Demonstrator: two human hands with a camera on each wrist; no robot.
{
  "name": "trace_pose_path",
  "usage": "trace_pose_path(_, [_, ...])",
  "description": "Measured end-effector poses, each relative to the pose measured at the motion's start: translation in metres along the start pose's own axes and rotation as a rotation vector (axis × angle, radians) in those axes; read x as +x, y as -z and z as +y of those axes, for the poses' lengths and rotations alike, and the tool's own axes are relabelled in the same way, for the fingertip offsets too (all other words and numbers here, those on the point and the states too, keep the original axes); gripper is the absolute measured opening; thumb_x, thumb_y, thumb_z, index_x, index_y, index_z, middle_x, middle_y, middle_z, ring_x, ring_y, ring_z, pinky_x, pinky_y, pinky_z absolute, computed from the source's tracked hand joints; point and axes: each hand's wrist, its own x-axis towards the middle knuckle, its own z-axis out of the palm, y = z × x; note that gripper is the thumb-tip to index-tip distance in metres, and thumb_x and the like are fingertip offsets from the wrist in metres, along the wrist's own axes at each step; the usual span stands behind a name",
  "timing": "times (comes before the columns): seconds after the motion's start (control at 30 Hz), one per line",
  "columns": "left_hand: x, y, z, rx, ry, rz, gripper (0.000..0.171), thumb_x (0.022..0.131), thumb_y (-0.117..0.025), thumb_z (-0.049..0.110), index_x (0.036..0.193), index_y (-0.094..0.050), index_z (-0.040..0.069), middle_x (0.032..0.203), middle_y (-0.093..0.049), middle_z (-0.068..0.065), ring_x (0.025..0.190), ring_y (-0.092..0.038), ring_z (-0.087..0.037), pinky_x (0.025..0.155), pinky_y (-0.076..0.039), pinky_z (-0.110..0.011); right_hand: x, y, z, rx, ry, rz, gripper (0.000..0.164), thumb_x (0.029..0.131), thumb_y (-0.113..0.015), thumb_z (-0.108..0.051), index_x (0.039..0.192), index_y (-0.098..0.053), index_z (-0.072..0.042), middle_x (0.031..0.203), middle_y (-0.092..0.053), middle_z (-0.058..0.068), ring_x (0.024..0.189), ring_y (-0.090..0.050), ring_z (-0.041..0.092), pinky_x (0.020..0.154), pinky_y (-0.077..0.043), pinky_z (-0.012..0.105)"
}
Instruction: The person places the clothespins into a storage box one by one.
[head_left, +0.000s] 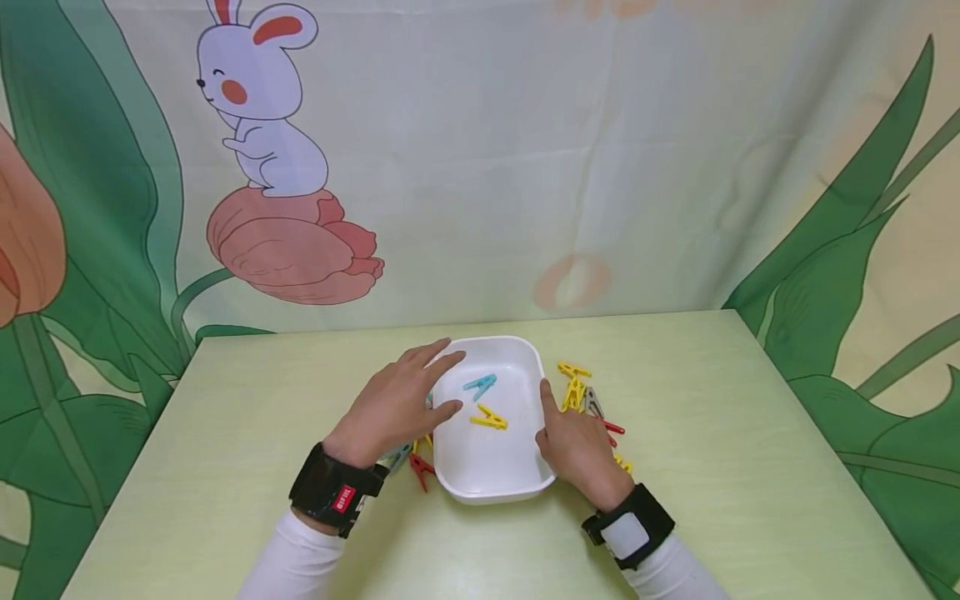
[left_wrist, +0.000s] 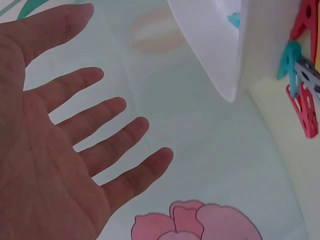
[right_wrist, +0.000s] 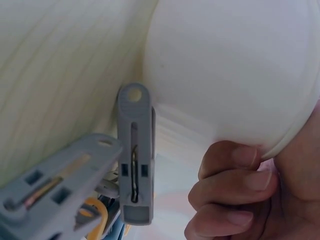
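Note:
A white plastic tub [head_left: 491, 471] sits on the table with a light blue clothespin [head_left: 482, 384] and a yellow clothespin [head_left: 490, 419] lying inside. My right hand [head_left: 583, 450] grips its right rim; in the right wrist view the fingers [right_wrist: 232, 182] curl below the rim on the outside. At the tub's left side my left hand [head_left: 397, 404] hovers by the rim, holding nothing. Its fingers [left_wrist: 115, 117] are spread and nearly straight in the left wrist view.
Right of the tub lie several yellow, grey and red clothespins, among them a yellow clothespin [head_left: 573, 369]. On the left more lie partly hidden by my hand, including a red clothespin [head_left: 421, 469]. A printed curtain [head_left: 480, 183] hangs behind the table's back edge.

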Motion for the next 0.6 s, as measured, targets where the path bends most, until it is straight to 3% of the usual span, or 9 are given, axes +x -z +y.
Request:
trace_pose_path(0.27, [-0.022,0.010,-0.011,-0.011,0.032,0.042,0.066,0.087,-0.072,0.038,0.146,-0.048,0.019,0.156,-0.038,-0.008,0.142,-0.038,-0.031,0.107,-0.040,-0.055,0.000,0.000,0.000,-0.012,0.003,0.002,0.075,0.097,-0.059,-0.025,0.158,-0.019,-0.013,0.061,-0.051,0.005,0.054,-0.048,0.021,0.055,-0.032,0.029])
trace_pose_path(0.6, [-0.038,-0.007,-0.036,-0.005,0.100,-0.007,0.070,0.086,-0.074,0.039,0.146,-0.047,0.018,0.156,-0.038,-0.012,0.141,-0.039,-0.036,0.104,-0.041,-0.061,0.000,0.000,0.000,-0.013,-0.005,0.000,0.075,0.097,-0.059,-0.026,0.158,-0.019,-0.013,0.060,-0.050,0.005,0.054,-0.048,0.020,0.055,-0.033,0.029])
